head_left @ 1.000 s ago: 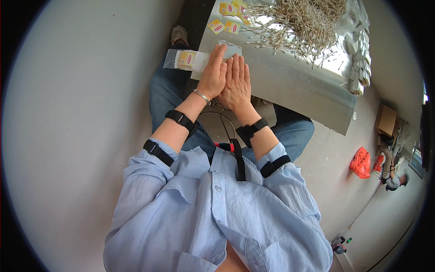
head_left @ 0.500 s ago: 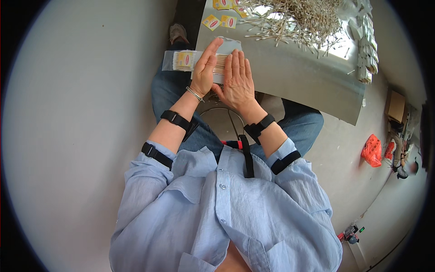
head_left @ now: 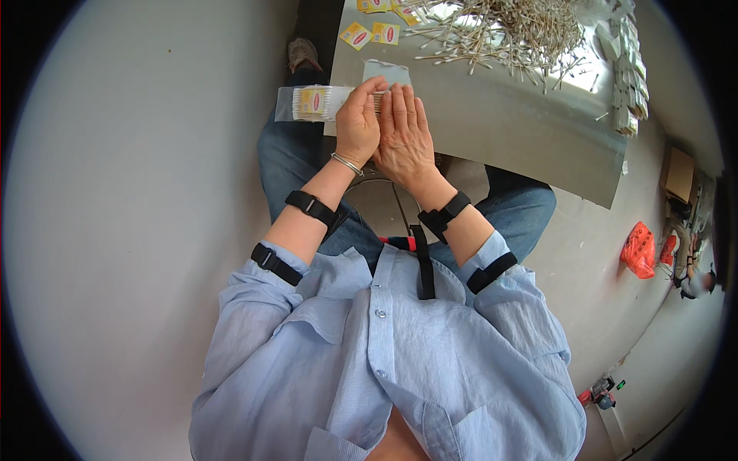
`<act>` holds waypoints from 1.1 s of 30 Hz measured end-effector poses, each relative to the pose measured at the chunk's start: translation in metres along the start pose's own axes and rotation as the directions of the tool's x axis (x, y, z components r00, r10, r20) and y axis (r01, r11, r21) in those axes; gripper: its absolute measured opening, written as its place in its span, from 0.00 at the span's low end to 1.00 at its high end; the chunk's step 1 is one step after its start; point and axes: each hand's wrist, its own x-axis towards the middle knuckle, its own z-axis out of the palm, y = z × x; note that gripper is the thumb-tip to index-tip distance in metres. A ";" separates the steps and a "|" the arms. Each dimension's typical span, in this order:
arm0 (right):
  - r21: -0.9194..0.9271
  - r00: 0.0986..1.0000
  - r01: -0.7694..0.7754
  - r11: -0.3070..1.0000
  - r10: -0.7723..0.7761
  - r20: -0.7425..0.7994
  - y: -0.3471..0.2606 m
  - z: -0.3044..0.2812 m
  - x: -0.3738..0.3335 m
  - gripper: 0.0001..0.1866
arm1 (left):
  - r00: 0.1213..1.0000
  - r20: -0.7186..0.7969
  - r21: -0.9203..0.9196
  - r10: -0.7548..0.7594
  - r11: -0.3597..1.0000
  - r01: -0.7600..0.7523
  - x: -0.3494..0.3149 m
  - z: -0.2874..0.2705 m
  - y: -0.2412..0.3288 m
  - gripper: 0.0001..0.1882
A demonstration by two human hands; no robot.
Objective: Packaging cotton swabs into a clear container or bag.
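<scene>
My left hand (head_left: 357,127) stands on edge with its fingers long and slightly curved, its palm side against the swabs. Beside it, my right hand (head_left: 403,137) lies flat, back up, fingers stretched out side by side. A narrow strip of cotton swabs (head_left: 377,104) shows in the gap between the hands; the rest is hidden under them. Left of my left hand, a clear plastic packet (head_left: 284,104) holds a row of swabs and a yellow-and-white card (head_left: 314,101). A pale sheet of plastic film (head_left: 387,73) lies just beyond my fingertips.
A big heap of loose cotton swabs (head_left: 523,34) covers the far part of the metal table (head_left: 492,115). Yellow cards (head_left: 370,35) lie at its far left. Filled packets (head_left: 629,84) are stacked along the right edge. A red bag (head_left: 638,250) sits on the floor at right.
My left hand has moved right, up against my right hand, narrowing the strip of swabs between them. My right hand stays nearly in place.
</scene>
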 end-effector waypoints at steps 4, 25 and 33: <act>0.031 1.000 -0.005 1.000 0.006 -0.020 0.000 0.000 0.000 0.39 | 1.000 -0.019 0.061 0.001 0.998 0.000 0.001 0.004 -0.002 0.13; 0.003 1.000 0.009 1.000 -0.009 0.009 -0.001 -0.007 -0.001 0.45 | 0.991 -0.004 -0.166 -0.134 0.977 0.132 0.002 -0.003 -0.008 0.14; 0.009 1.000 0.010 1.000 -0.010 0.005 0.001 -0.001 -0.001 0.45 | 0.997 0.049 -0.427 -0.066 0.901 0.080 0.003 -0.008 -0.014 0.18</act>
